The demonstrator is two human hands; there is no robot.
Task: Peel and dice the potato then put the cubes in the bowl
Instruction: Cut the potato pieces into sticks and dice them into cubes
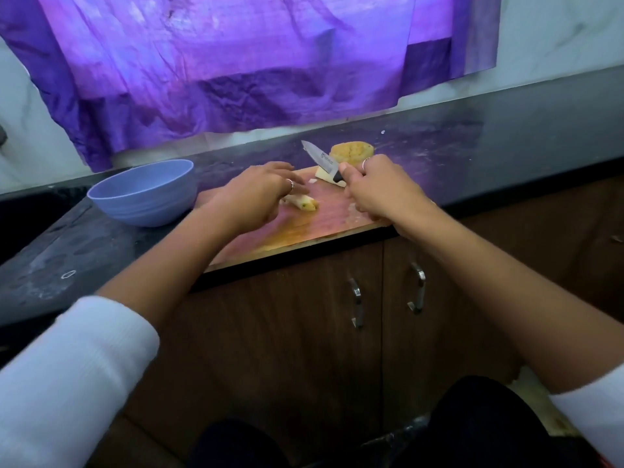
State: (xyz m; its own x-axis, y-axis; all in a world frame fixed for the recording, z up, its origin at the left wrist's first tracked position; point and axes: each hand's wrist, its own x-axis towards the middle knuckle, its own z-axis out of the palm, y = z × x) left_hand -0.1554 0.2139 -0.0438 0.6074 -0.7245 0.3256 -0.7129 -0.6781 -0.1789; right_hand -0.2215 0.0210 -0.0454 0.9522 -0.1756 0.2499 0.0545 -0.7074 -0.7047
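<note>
Centrally, the right hand point(378, 187) grips a knife point(320, 160) — blade raised — while the left hand point(260, 194), fingers loosely spread, touches a potato piece point(305, 201) on the cutting board point(324, 224).

A dark countertop point(506, 157) carries a blue bowl point(145, 197), a wooden cutting board point(304, 231) and an unpeeled potato half point(353, 153).

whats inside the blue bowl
Nothing can be made out inside the blue bowl: from this angle its near wall hides the interior. Potato pieces lie on the cutting board.
</note>
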